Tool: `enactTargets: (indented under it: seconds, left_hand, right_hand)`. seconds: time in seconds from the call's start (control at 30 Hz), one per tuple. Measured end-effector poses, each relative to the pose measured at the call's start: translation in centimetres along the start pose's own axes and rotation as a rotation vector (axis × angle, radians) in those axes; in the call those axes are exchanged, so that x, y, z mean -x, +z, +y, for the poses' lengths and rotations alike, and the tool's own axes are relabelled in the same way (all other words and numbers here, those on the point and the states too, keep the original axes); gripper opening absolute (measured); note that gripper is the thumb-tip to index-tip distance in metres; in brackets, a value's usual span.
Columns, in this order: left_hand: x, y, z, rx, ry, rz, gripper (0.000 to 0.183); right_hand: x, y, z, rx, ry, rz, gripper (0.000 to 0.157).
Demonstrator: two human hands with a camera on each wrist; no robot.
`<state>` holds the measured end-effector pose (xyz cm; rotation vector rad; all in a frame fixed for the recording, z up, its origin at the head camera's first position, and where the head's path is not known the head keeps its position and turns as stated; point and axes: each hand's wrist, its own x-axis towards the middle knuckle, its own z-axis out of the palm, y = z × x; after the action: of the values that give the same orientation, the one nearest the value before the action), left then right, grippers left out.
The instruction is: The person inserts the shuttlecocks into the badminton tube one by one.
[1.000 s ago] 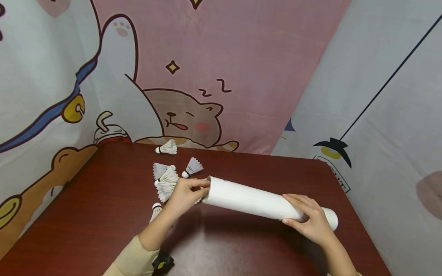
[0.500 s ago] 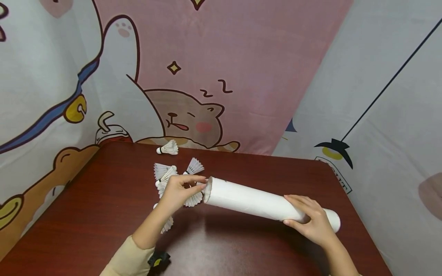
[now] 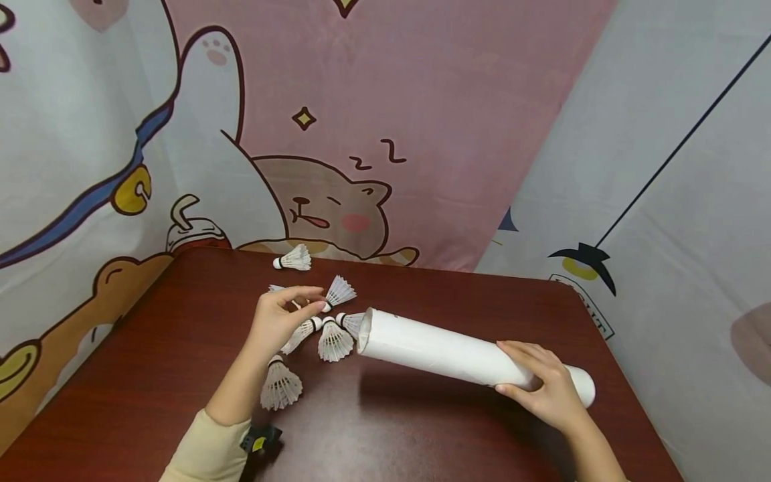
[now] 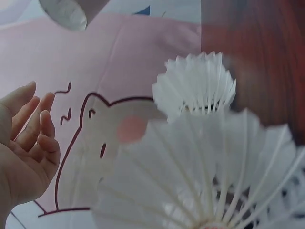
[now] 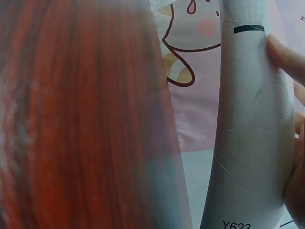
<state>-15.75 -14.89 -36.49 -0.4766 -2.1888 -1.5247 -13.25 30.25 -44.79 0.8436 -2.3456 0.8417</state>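
Note:
A long white shuttlecock tube (image 3: pixel 434 348) is held slantwise above the table, its mouth facing left. My right hand (image 3: pixel 545 385) grips it near the far right end, thumb below and fingers over the top. My left hand (image 3: pixel 280 321) hovers over a group of white feather shuttlecocks, fingers loosely bent and holding nothing, as the hand (image 4: pixel 28 145) in the left wrist view also shows. Nearest its fingertips is a shuttlecock (image 3: pixel 340 292). Others lie below, among them one (image 3: pixel 334 340) near the tube mouth and another (image 3: pixel 281 385) by the wrist. The hand partly hides some.
One more shuttlecock (image 3: pixel 292 258) lies alone near the back edge of the dark red table (image 3: pixel 458 428). Behind the table hangs a cloth (image 3: pixel 458 134) with cartoon animals. A small black device (image 3: pixel 262 440) sits at the left sleeve.
My left hand has drawn back leftward from the tube mouth to above the shuttlecocks, and its fingers are out of the tube. The tube and right hand have stayed almost still.

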Motion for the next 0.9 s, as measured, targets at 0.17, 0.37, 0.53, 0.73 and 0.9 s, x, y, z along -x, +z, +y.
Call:
enactTargets:
  seconds: [0.17, 0.37, 0.53, 0.73, 0.9]
  left_hand:
    - [-0.3, -1.3, 0.0, -0.016, -0.018, 0.050, 0.018]
    - [-0.6, -2.7, -1.4, -0.048, -0.030, 0.112, 0.019]
    - [-0.7, -3.8, -2.5, -0.049, -0.051, 0.145, 0.020]
    - [-0.6, -4.7, -3.9, -0.095, -0.108, 0.173, 0.021]
    - [-0.6, -5.4, -6.6, -0.109, -0.154, 0.183, 0.024]
  right_hand:
    - [0.0, 0.0, 0.1, 0.001, 0.015, -0.006, 0.073]
    - [0.0, -0.1, 0.1, 0.003, 0.007, -0.004, 0.073]
    - [0.1, -0.1, 0.1, 0.007, 0.053, -0.025, 0.074]
    - [0.2, -0.1, 0.2, 0.007, 0.046, -0.025, 0.074]
    - [0.1, 0.0, 0.2, -0.003, 0.019, -0.009, 0.073]
